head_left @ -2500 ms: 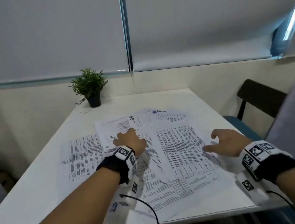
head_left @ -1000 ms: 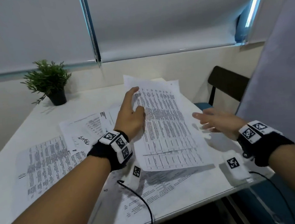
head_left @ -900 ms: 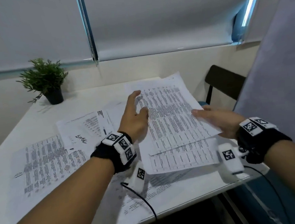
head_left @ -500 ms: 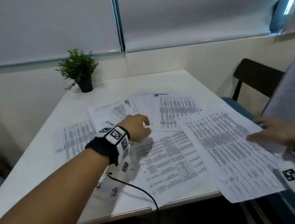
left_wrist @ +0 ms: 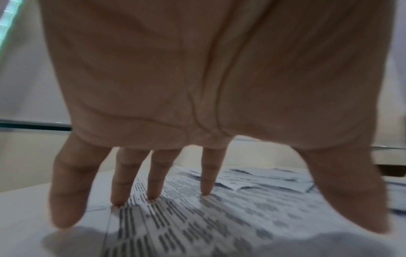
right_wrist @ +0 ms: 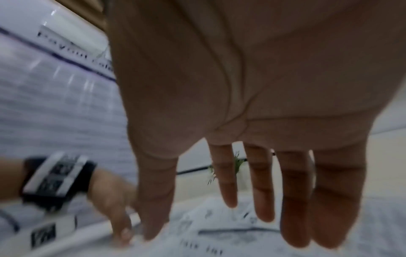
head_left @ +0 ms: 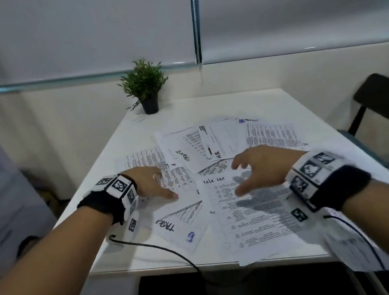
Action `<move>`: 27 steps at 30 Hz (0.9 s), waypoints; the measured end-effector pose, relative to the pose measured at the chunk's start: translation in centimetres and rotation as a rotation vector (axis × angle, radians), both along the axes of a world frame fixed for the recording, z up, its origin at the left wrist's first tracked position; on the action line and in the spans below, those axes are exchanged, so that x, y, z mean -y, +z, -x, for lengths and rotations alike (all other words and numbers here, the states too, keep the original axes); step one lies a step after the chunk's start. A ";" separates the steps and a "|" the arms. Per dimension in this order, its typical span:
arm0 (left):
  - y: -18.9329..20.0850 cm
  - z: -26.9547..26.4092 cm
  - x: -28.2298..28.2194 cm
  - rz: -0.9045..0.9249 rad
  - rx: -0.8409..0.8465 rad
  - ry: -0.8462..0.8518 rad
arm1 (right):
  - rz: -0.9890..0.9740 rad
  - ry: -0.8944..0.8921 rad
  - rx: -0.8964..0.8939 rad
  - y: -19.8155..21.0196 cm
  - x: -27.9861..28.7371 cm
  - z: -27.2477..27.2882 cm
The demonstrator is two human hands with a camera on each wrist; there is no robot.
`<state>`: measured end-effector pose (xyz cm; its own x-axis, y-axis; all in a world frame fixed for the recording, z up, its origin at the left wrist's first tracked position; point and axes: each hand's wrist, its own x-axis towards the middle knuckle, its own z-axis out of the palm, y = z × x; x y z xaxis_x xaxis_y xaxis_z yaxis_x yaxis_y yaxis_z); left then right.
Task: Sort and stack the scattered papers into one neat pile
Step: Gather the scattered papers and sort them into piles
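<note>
Scattered papers [head_left: 226, 168] spread in overlapping layers across the near and middle part of a white table [head_left: 267, 103], some sheets turned at angles to one another. Left hand [head_left: 149, 184] lowered onto a printed sheet near the table's left edge, fingers [left_wrist: 153, 179] straight and spread, three fingertips touching the print, thumb and little finger apart from it; nothing gripped. Right hand [head_left: 261, 167] held just above a sheet headed "TASK LIST" [head_left: 248, 208], fingers [right_wrist: 261, 187] spread wide and loosely bent, holding nothing. Near edge of that sheet and of another at far right overhanging the table's front edge. Bare tabletop visible along the left side and across the far end, where a small potted plant [head_left: 145, 85] stands at the far left corner. Dark chair [head_left: 382, 98] beside the right edge. Black cable [head_left: 165, 251] trailing from the left wrist over the front edge.
</note>
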<state>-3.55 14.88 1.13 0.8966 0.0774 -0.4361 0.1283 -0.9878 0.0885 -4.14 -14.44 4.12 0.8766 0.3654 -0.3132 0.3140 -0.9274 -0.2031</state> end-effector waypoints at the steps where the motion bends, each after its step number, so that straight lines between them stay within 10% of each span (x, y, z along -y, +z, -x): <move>1: -0.3 0.3 0.0 0.004 -0.001 0.001 | 0.054 0.049 -0.017 -1.2 -1.4 -0.6; 13: -0.1 -0.1 -2.1 0.101 0.059 0.063 | 0.196 0.171 0.061 -3.3 -4.3 -5.0; 17: -1.6 -0.1 -4.0 -0.105 0.144 0.242 | -0.094 0.155 0.165 -2.3 -4.8 -6.5; 27: -1.3 -1.1 -7.5 0.129 0.183 0.418 | -0.831 -0.019 0.535 3.5 -6.4 -8.8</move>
<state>-2.47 22.38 -0.12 0.8629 0.4038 -0.3040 0.4838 -0.8341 0.2651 4.62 -8.05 7.61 0.8357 0.2737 0.4761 0.5409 -0.5597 -0.6278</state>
